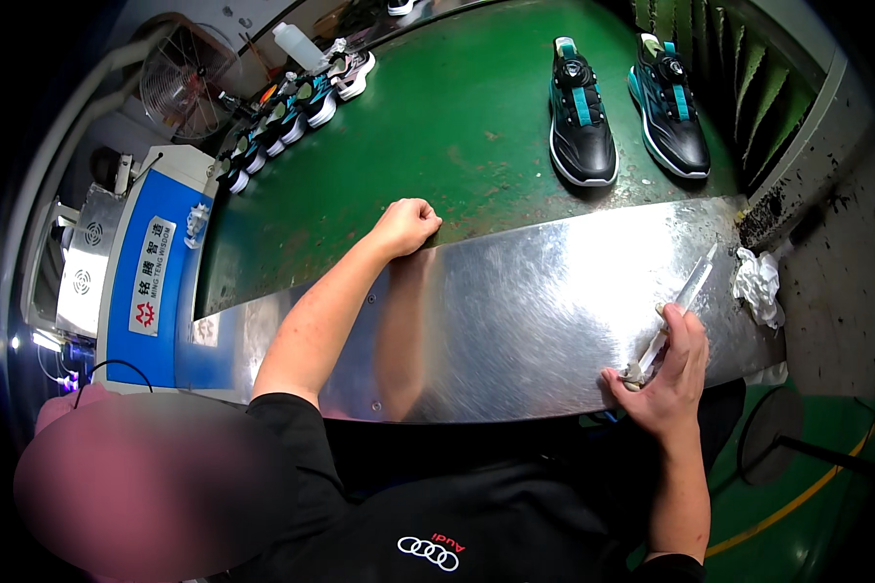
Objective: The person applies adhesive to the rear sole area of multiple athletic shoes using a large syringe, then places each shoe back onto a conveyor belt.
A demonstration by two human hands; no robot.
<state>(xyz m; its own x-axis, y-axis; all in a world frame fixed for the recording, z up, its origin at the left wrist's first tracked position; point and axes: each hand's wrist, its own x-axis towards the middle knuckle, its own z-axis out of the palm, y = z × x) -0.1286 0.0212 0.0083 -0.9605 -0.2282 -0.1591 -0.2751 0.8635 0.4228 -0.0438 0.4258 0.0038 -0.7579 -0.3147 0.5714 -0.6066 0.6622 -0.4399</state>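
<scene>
My right hand (pixel 673 374) is closed round a slim, clear syringe-like tube (pixel 692 284) over the metal ledge (pixel 515 311). The tube's narrow tip slants up and away to the right. My left hand (pixel 406 227) rests as a loose fist at the near edge of the green conveyor belt (pixel 437 126), and nothing sticks out of it; its palm is hidden. Beyond my right hand, two black sneakers stand on the belt with toes toward me: one sneaker (pixel 581 121) and, right of it, a second sneaker (pixel 671 112). Both have teal trim, a dial and white soles.
More sneakers (pixel 311 102) line the belt's left side, near a translucent bottle (pixel 297 45). A blue-and-white machine (pixel 146 272) and a fan (pixel 180 83) are at left. Crumpled white tissue (pixel 758 287) lies right; green strip curtains (pixel 739 63) hang behind. A blurred pink shape (pixel 146 486) fills the lower left.
</scene>
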